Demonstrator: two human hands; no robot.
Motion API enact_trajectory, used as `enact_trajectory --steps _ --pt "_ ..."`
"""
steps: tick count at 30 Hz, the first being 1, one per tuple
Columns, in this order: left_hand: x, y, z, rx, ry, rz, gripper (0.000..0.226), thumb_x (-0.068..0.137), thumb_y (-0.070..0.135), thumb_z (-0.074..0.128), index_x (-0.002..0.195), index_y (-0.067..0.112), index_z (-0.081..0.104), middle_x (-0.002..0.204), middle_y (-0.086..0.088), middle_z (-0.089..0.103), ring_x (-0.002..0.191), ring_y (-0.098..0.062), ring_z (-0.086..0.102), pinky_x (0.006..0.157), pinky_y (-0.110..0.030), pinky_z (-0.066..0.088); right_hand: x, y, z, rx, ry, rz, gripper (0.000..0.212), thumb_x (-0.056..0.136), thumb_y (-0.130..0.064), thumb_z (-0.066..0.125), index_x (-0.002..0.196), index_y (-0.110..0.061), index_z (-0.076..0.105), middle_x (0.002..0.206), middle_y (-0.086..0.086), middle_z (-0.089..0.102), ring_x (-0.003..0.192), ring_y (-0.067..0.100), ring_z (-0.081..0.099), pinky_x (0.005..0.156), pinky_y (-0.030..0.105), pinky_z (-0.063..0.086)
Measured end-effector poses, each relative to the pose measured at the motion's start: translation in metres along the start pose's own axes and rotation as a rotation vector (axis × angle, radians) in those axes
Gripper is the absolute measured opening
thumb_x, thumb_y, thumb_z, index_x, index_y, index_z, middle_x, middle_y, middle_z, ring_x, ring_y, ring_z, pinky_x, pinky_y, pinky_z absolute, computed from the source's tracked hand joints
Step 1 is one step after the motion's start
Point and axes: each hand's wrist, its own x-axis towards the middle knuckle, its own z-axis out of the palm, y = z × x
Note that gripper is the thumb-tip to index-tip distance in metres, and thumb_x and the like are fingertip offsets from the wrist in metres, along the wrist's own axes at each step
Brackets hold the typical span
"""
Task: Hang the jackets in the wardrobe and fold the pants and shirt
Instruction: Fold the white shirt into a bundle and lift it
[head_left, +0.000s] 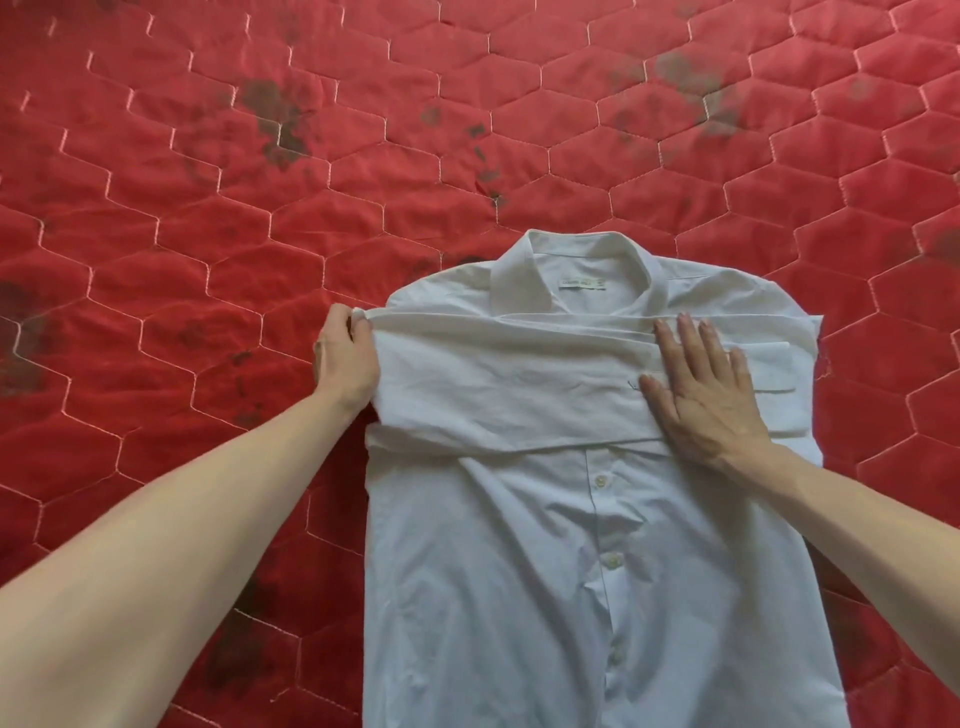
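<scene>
Gripping the folded sleeve's edge, my left hand (345, 358) pulls it taut across the white shirt (571, 545), lying face-up on the red quilted mattress (208, 208); my right hand (706, 395), fingers spread, presses flat, apparently anchoring the fold.

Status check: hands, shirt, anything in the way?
Left hand grips folded sleeve edge. Right hand flat, pressing white shirt chest. Shirt on red quilt; nothing obstructing.

I count one shirt (571, 519), white, with one collar (582, 260) and one label (583, 283) inside it. I see four buttons down its front. One sleeve (493, 384) lies across it. Two hands: left (345, 361), right (701, 395). One red quilt (208, 208).
</scene>
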Motion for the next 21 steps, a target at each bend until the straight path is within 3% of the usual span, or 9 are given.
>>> enact_trajectory --steps 3,5,8,10,12,14,18,21 --pt "-0.020 0.006 0.006 0.125 0.211 -0.063 0.020 0.108 0.030 0.045 0.111 0.011 0.052 0.108 -0.006 0.058 0.100 -0.029 0.054 0.078 -0.038 0.034 0.002 0.001 0.005 0.004 -0.012 -0.005 0.077 0.098 -0.071 0.006 0.164 -0.037 -0.014 0.173 -0.008 -0.020 0.159 0.015 -0.021 0.127 0.048 -0.011" --pt "-0.045 0.009 0.008 0.315 0.266 0.234 0.020 0.103 0.021 0.050 0.118 0.008 0.052 0.124 -0.015 0.052 0.113 -0.032 0.047 0.091 -0.041 0.034 0.000 0.003 0.003 0.001 0.015 -0.022 0.076 0.100 -0.069 0.009 0.165 -0.036 -0.010 0.174 -0.006 -0.016 0.159 0.016 -0.019 0.128 0.049 -0.008" --pt "-0.088 -0.008 0.016 0.485 -0.029 0.884 0.028 0.096 0.012 0.055 0.123 0.006 0.058 0.128 -0.019 0.058 0.116 -0.035 0.049 0.098 -0.044 0.034 -0.019 -0.002 0.007 -0.059 0.193 -0.095 0.069 0.106 -0.055 0.022 0.168 -0.027 0.012 0.176 0.003 0.001 0.162 0.022 -0.004 0.128 0.055 0.004" --pt "-0.118 -0.029 0.021 0.582 -0.273 1.051 0.041 0.100 0.022 0.048 0.134 0.005 0.063 0.140 -0.020 0.061 0.126 -0.038 0.055 0.109 -0.048 0.040 -0.043 -0.012 0.017 -0.026 0.265 -0.136 0.065 0.107 -0.048 0.028 0.166 -0.023 0.022 0.176 0.004 0.009 0.162 0.023 0.004 0.128 0.055 0.010" --pt "-0.147 -0.050 0.022 0.723 -0.419 1.008 0.056 0.104 0.035 0.038 0.152 0.010 0.054 0.158 -0.016 0.049 0.145 -0.036 0.048 0.119 -0.052 0.037 -0.077 -0.018 0.032 0.012 0.254 -0.151 0.064 0.107 -0.047 0.029 0.166 -0.023 0.024 0.175 0.004 0.010 0.162 0.023 0.005 0.129 0.054 0.012" --pt "-0.172 -0.067 0.017 0.746 -0.458 0.819 0.062 0.106 0.043 0.032 0.162 0.019 0.034 0.170 -0.012 0.028 0.156 -0.034 0.029 0.125 -0.056 0.027 -0.117 -0.017 0.050 -0.006 0.197 -0.148 0.065 0.107 -0.049 0.028 0.166 -0.024 0.022 0.176 0.002 0.008 0.162 0.023 0.003 0.129 0.054 0.011" --pt "-0.222 -0.098 0.000 0.790 -0.345 0.454 0.069 0.105 0.055 0.022 0.167 0.029 0.008 0.176 -0.008 0.001 0.162 -0.030 0.000 0.128 -0.059 0.002 -0.186 -0.004 0.070 0.045 0.151 0.063 0.065 0.105 -0.051 0.025 0.166 -0.027 0.020 0.175 0.002 0.010 0.162 0.024 0.004 0.128 0.053 0.012" --pt "-0.259 -0.104 -0.015 0.733 -0.255 0.180 0.075 0.104 0.057 0.024 0.168 0.023 0.009 0.176 -0.010 0.005 0.162 -0.032 0.003 0.127 -0.058 0.002 -0.227 0.002 0.071 0.123 0.154 0.320 0.069 0.105 -0.054 0.019 0.167 -0.025 0.018 0.175 0.005 0.008 0.162 0.026 0.005 0.128 0.054 0.011"
